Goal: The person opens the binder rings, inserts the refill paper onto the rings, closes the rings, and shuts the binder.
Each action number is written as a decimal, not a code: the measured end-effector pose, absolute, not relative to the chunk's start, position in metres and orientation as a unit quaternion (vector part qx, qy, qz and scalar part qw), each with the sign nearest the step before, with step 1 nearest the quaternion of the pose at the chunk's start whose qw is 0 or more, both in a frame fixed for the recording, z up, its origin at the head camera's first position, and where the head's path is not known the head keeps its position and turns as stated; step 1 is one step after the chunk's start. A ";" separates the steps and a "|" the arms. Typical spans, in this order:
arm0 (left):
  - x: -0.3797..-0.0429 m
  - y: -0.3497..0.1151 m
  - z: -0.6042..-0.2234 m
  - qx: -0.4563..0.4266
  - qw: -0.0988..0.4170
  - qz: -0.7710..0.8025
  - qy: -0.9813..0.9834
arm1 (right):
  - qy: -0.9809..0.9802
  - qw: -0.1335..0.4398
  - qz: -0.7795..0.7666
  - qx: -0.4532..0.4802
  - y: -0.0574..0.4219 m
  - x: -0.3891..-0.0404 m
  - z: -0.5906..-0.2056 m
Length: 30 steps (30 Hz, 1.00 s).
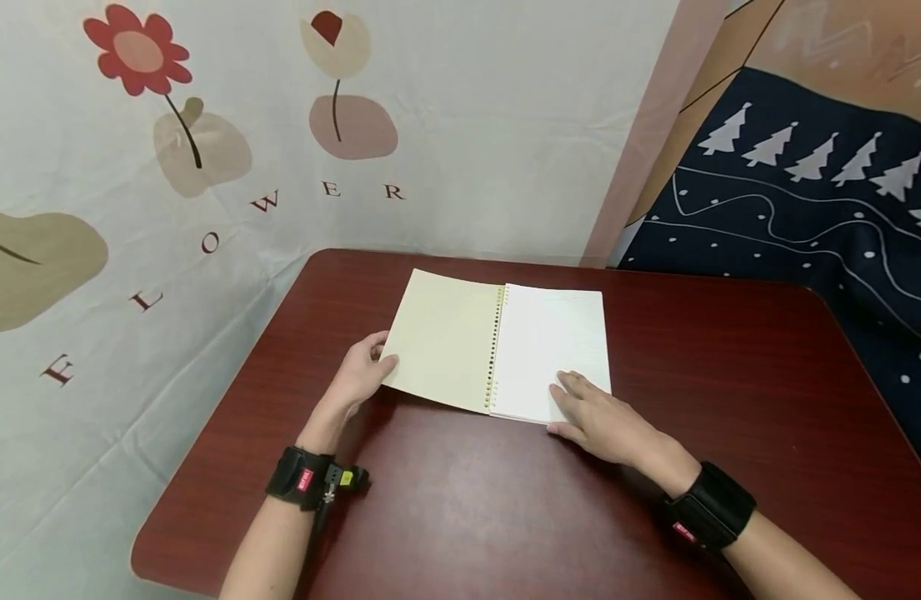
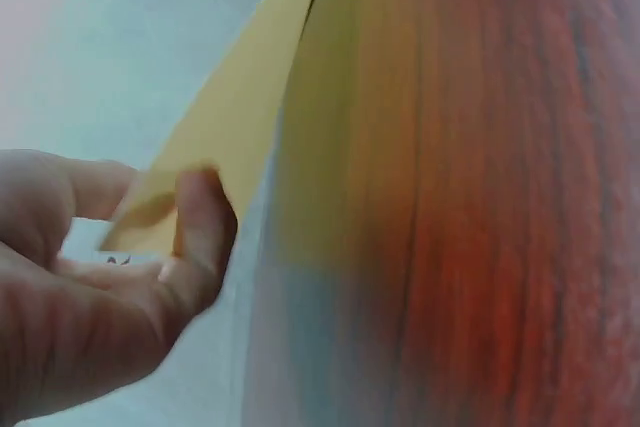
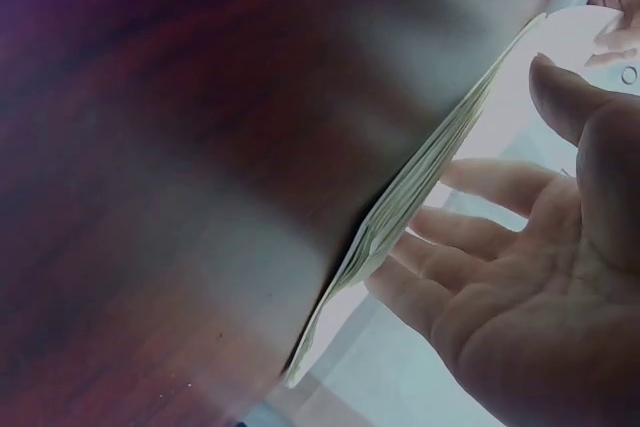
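A spiral notebook point(image 1: 553, 337) lies opened on the table, its cream cover point(image 1: 445, 337) folded out to the left and a white page facing up on the right. My left hand point(image 1: 357, 372) pinches the cover's outer lower corner between thumb and fingers. In the left wrist view that cover point(image 2: 225, 112) slants up off the wooden surface. My right hand point(image 1: 603, 423) rests on the page's lower right part with its fingers extended. Seen from the right wrist, the stacked page edges point(image 3: 420, 182) run beside the fingers of that hand point(image 3: 520, 277).
The dark red-brown table point(image 1: 460, 500) has rounded corners. Behind it hangs a pale cloth point(image 1: 490, 158) printed with flowers and letters, and at the right a navy cloth point(image 1: 790, 208) with white trees. Each wrist wears a black strap point(image 1: 711, 504).
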<state>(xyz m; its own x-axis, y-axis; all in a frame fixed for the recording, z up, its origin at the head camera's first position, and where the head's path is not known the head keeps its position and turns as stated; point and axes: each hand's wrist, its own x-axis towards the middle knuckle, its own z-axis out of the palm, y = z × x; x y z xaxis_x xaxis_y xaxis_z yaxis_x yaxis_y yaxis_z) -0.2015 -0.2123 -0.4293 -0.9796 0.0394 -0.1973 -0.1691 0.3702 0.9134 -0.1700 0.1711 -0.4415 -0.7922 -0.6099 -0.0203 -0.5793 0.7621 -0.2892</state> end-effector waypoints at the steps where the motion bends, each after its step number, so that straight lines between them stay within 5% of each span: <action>1: -0.202 -0.212 -0.428 -0.038 0.094 0.588 0.802 | 0.937 0.062 -0.139 -0.315 0.171 -0.170 -0.441; 11: -0.197 -0.186 -0.400 0.053 0.084 0.704 0.704 | 0.928 0.077 -0.171 -0.323 0.172 -0.171 -0.436; 20: -0.191 -0.142 -0.380 0.198 0.021 0.623 0.756 | 0.893 0.138 -0.326 -0.276 0.165 -0.179 -0.420; 30: -0.188 -0.098 -0.363 0.219 -0.014 0.555 0.802 | 0.801 0.185 -0.530 -0.208 0.153 -0.187 -0.393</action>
